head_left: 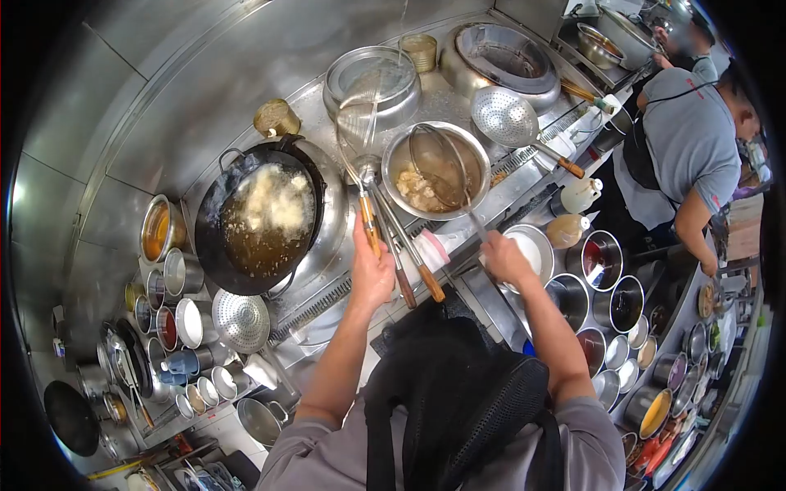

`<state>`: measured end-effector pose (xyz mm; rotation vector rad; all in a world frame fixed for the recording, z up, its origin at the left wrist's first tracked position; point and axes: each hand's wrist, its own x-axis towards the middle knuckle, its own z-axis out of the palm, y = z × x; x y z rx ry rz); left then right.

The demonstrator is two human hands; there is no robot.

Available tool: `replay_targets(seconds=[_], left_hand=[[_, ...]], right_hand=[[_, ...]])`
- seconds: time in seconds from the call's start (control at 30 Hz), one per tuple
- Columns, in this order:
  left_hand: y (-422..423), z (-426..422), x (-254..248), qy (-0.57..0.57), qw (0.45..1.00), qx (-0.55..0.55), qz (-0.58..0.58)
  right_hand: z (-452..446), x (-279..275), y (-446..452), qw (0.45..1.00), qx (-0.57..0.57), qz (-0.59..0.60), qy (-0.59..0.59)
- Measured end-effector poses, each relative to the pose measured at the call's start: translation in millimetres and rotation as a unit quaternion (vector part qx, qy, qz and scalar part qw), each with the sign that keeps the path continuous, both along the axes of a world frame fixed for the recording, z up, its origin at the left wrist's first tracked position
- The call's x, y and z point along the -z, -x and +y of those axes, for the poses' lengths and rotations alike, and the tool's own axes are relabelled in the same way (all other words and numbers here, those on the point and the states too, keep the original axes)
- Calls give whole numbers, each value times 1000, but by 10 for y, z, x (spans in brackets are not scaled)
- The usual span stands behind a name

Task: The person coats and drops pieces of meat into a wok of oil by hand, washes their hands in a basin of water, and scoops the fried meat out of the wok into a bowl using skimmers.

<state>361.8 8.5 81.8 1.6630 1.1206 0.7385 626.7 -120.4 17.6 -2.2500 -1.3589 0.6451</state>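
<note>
My left hand (373, 268) is closed round a wooden-handled utensil (370, 225); its far end is not clear. More long wooden-handled tools (428, 280) lie close beside that hand. My right hand (505, 257) grips the handle of a round-rimmed strainer (446, 143), which reaches into a metal pot (477, 206). Light-brown fried pieces (416, 190) sit in brown liquid at the pot's left side. To the left of my hands, pale food (280, 196) bubbles in oil in a black wok (211, 245).
A perforated ladle (503, 117) rests at the upper right, and another perforated ladle (241, 320) at lower left. Sauce pots (602, 233) crowd the right side; containers (190, 323) line the left. A person in grey (692, 131) stands at the right.
</note>
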Motion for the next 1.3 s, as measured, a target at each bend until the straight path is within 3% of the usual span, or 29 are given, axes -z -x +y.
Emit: replay_targets(seconds=[0.13, 0.17, 0.27, 0.33, 0.4, 0.47, 0.53, 0.6, 0.67, 0.73, 0.8, 0.87, 0.93, 1.0, 1.07, 1.13, 1.23, 1.3], left_hand=[[310, 56, -12, 71, 993, -18, -91], [351, 54, -134, 102, 987, -21, -122], [539, 103, -154, 138, 965, -50, -219], [755, 129, -171, 124, 966, -71, -215], [1056, 94, -166, 81, 974, -127, -168], [1403, 105, -109, -22, 981, -192, -27], [1782, 159, -80, -52, 964, -245, 92], [2174, 346, 159, -104, 950, -273, 114], [2520, 530, 392, -66, 948, -279, 135], [2782, 720, 602, -12, 953, -271, 138], [2885, 791, 702, 47, 959, -257, 105], [2788, 715, 447, 148, 956, -249, 44], [2800, 666, 602, 193, 945, -227, -136], [2741, 600, 621, 270, 906, -232, -229], [2699, 552, 660, 342, 859, -237, -298], [2686, 528, 652, 369, 831, -222, -351], [2708, 531, 462, 385, 799, -206, -413], [2780, 611, 504, 405, 762, -186, -469]], right_hand=[[-35, -577, 98, 999, 28, -15, -7], [-16, -609, 92, 998, 30, 56, -4], [45, -244, 92, 999, -34, -21, -9], [46, -145, 117, 997, -23, -69, -13], [15, -389, 253, 993, -39, -109, -34], [23, -603, 422, 993, -31, -86, -68], [180, -790, 609, 995, -23, -3, -98], [466, -960, 913, 988, -50, 76, -123], [898, -889, 1155, 985, -109, 78, -108], [1425, -648, 1439, 969, -171, 27, -176], [1886, -668, 1798, 974, -197, -24, -113], [2307, -251, 1974, 963, -221, -67, -136], [2483, 127, 2070, 950, -266, -67, -149], [2347, -64, 2325, 964, -182, 191, 38], [2203, 70, 2506, 888, -100, 445, 62], [2098, 104, 2652, 860, -60, 503, 63], [1988, -87, 2888, 867, -55, 494, 36], [1930, -169, 2983, 906, -96, 410, 34]])
